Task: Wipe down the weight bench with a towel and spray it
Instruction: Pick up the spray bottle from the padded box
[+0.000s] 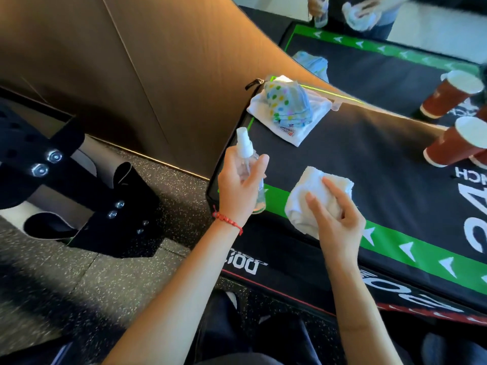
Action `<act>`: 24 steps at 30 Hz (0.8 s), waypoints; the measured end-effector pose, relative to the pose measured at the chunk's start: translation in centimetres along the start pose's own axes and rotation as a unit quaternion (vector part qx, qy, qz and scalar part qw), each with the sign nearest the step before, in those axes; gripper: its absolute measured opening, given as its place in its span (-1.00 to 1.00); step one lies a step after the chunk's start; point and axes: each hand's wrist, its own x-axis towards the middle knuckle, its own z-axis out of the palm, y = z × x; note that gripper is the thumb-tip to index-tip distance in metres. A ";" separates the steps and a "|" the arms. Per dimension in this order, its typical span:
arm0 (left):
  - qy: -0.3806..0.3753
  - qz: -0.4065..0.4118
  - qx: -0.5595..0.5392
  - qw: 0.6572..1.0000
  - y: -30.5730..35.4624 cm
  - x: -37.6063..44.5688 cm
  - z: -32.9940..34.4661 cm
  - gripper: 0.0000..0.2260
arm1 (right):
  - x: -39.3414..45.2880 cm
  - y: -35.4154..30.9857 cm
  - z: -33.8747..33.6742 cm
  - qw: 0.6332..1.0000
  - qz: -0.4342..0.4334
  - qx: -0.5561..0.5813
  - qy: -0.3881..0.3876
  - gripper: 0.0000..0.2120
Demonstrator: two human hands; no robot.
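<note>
My left hand grips a clear spray bottle with a white nozzle, held upright over the near left corner of a black padded box with green borders. My right hand holds a bunched white towel against the box top, fingers curled round its near side. The black metal frame of the weight bench, with bolts and dark pads, stands at the left on the speckled floor.
A folded dotted cloth on a white cloth lies at the box's far left. Red paper cups stand at the right. A large cardboard sheet leans behind. Another person's hands hold a cloth and bottle at the far edge.
</note>
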 end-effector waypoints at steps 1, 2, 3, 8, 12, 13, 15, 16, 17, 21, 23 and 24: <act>0.016 -0.007 -0.013 1.000 0.3 -0.5 -0.4 -0.80 | 0.1 -0.1 0.2 1.000 -0.003 0.004 -0.013 -0.71; 0.035 -0.019 -0.025 0.999 0.6 -1.1 -0.7 -0.81 | 0.1 -0.2 0.5 1.000 -0.006 0.008 -0.028 -0.71; 0.057 -0.037 -0.037 0.997 0.7 -1.7 -1.0 -0.83 | 0.1 -0.3 0.7 0.999 -0.012 0.012 -0.044 -0.71; 0.167 -0.106 -0.053 0.979 0.8 -6.1 -2.2 -0.73 | -0.3 -0.7 1.2 0.986 -0.044 0.017 -0.157 -0.72; 0.207 -0.130 -0.084 0.966 1.3 -10.9 -2.5 -0.71 | -1.2 -0.1 0.5 0.962 -0.069 -0.003 -0.265 -0.71; 0.211 -0.135 -0.094 0.964 1.4 -12.2 -2.7 -0.65 | -1.5 0.1 0.4 0.955 -0.075 -0.008 -0.287 -0.71; 0.220 -0.134 -0.099 0.961 1.4 -14.7 -3.3 -0.56 | -2.5 0.6 0.2 0.943 -0.071 -0.012 -0.325 -0.72; 0.227 -0.133 -0.091 0.960 1.4 -16.0 -3.6 -0.53 | -3.1 0.8 0.2 0.936 -0.066 -0.010 -0.345 -0.72; 0.240 -0.132 -0.087 0.958 1.4 -17.3 -4.0 -0.52 | -3.9 1.1 0.2 0.928 -0.063 -0.009 -0.366 -0.72; 0.329 -0.126 -0.097 0.931 1.9 -22.4 -6.0 -0.54 | -7.6 2.1 0.9 0.887 -0.036 -0.016 -0.460 -0.72; 0.388 -0.126 -0.108 0.907 2.2 -24.9 -7.1 -0.56 | -9.9 2.4 1.3 0.860 -0.018 -0.016 -0.509 -0.73; 0.416 -0.127 -0.111 0.893 2.3 -26.2 -7.8 -0.57 | -11.2 2.4 1.4 0.847 -0.015 -0.018 -0.530 -0.72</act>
